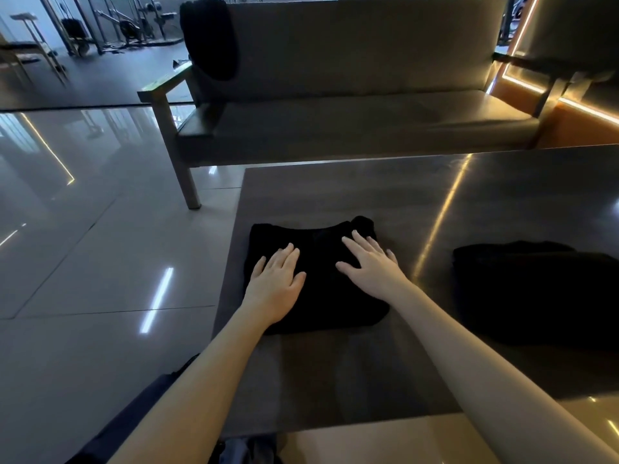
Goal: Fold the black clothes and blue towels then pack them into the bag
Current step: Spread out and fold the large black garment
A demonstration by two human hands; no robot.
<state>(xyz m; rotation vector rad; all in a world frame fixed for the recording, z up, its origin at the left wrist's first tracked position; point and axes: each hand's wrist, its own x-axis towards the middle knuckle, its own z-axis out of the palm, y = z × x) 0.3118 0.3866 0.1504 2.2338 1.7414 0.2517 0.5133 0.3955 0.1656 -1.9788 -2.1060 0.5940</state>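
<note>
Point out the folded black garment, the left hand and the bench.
folded black garment (321,296): head view, bare cloth at middle.
left hand (276,283): head view, back of hand.
bench (351,125): head view, seat cushion.

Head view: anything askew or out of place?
Nothing spilled. The folded black garment under the left hand and right hand bulges at its far right corner; another black cloth hangs over the sofa back.

Dim, glossy glare, wide-angle distortion

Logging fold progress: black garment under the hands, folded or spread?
Folded: the black garment is a compact rectangle; left hand and right hand lie flat on it.
</note>
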